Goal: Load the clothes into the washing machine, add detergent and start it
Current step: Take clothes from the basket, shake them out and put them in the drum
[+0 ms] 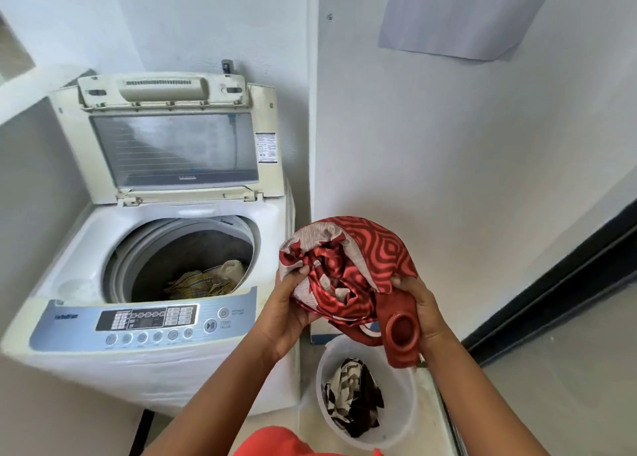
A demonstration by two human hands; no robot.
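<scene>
Head view looks down on both my hands gripping a bundled red patterned cloth point(348, 266) between the washing machine point(151, 283) and the wall. My left hand point(289, 311) curls its fingers into the left underside of the bundle, thumb pressed on top of the fabric. My right hand point(422, 309) clutches the right side, fingers wrapped round the folds, and a red strap with a round ring point(401, 330) hangs down from the bundle just in front of that palm.

To my left the machine stands with its lid point(172, 138) raised upright against the wall, the drum point(186, 259) open. A yellowish checked garment point(203, 281) lies at the bottom of the drum. Its control panel point(144, 321) faces me along the front edge, with a row of round buttons and a start/pause button at the right.

Below the bundle, on the floor, sits a white bucket point(403, 400) with a black-and-cream patterned garment point(353, 397) lying inside. A sheet of paper point(458, 18) is stuck on the wall above, its print too blurred to read.
</scene>
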